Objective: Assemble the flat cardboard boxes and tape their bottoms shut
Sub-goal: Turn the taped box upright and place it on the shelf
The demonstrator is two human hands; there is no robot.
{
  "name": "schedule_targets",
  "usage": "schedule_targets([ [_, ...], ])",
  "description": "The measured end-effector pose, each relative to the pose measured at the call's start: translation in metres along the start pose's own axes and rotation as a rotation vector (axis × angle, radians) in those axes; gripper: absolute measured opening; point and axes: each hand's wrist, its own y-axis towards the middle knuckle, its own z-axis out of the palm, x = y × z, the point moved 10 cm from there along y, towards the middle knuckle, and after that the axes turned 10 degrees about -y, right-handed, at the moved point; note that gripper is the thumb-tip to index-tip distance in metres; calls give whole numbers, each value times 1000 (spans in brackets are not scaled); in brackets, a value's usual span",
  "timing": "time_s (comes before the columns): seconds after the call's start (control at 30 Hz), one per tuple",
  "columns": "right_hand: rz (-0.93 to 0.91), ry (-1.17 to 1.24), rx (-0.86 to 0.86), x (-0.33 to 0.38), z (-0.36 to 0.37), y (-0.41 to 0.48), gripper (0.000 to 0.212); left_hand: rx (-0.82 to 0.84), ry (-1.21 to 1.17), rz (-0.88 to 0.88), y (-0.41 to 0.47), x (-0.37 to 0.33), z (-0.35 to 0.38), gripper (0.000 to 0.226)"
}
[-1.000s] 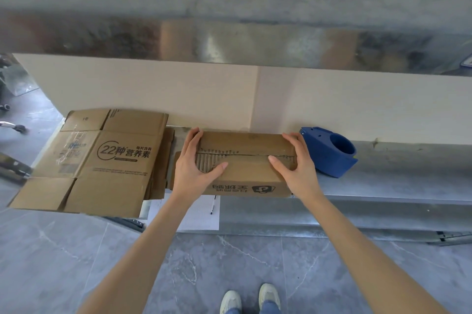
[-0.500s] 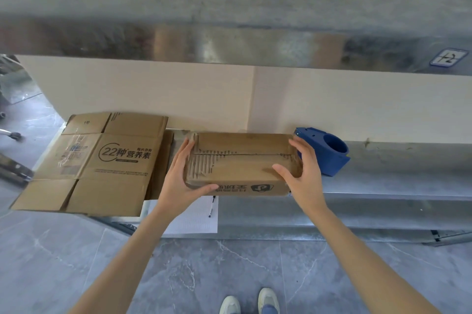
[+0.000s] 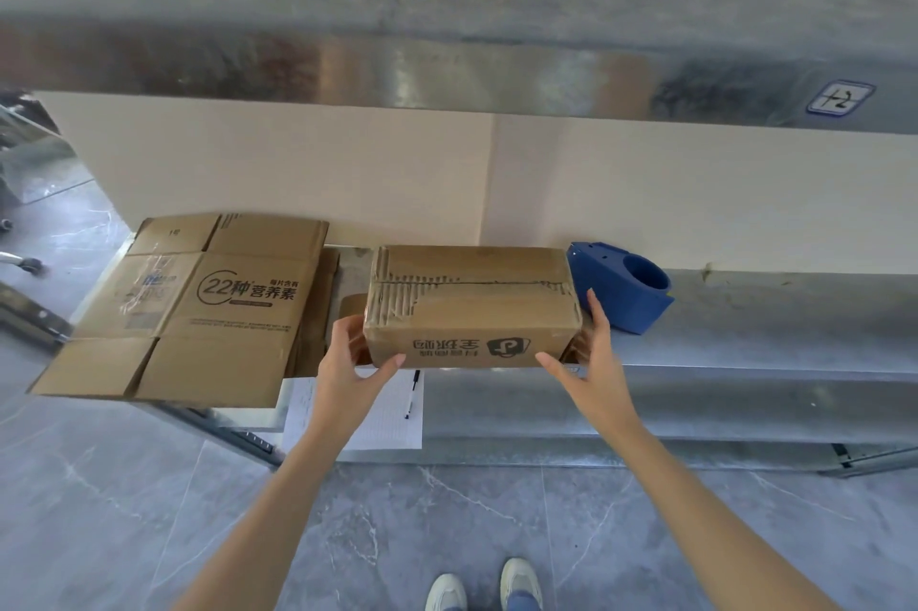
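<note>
A small brown cardboard box [image 3: 472,307] is folded into shape, its closed flaps facing up with a torn seam across them and upside-down print on the front. My left hand [image 3: 345,364] grips its left end, thumb on the lower front edge. My right hand [image 3: 593,362] holds the right end, thumb under the front corner and fingers up along the side. The box sits at the front of the metal shelf [image 3: 745,352]. A blue tape dispenser [image 3: 621,287] stands just behind the box's right end.
A stack of flat cardboard boxes [image 3: 198,307] lies to the left and overhangs the shelf's front edge. A sheet of paper [image 3: 382,421] with a pen [image 3: 412,394] lies below the box. A metal upper shelf [image 3: 447,79] hangs overhead. My shoes [image 3: 487,585] stand on grey floor tiles.
My hands have slid from the top of the box down to its two ends. The box has come forward toward the shelf's front edge.
</note>
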Motion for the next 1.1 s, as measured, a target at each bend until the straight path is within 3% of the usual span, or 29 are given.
schedule_targets([
  [0.17,63,-68,-16,-5,5,-6,63,-25,29,20,-4,-11,-2,56],
  [0.27,27,-32,-80,12,-3,-6,54,-45,-2,52,-5,-26,-9,49],
  [0.53,-34,-41,-101,50,-30,-3,75,24,-97,100,-10,-71,-16,63],
  [0.63,-29,-71,-104,56,-41,-1,91,-4,-83,120,-12,-85,-22,63],
  [0.8,-18,-93,-142,60,-50,-1,97,-84,-98,131,-15,-94,-26,59],
  [1.1,-71,-243,-230,73,-64,-3,71,-149,65,263,-24,-101,-17,67],
])
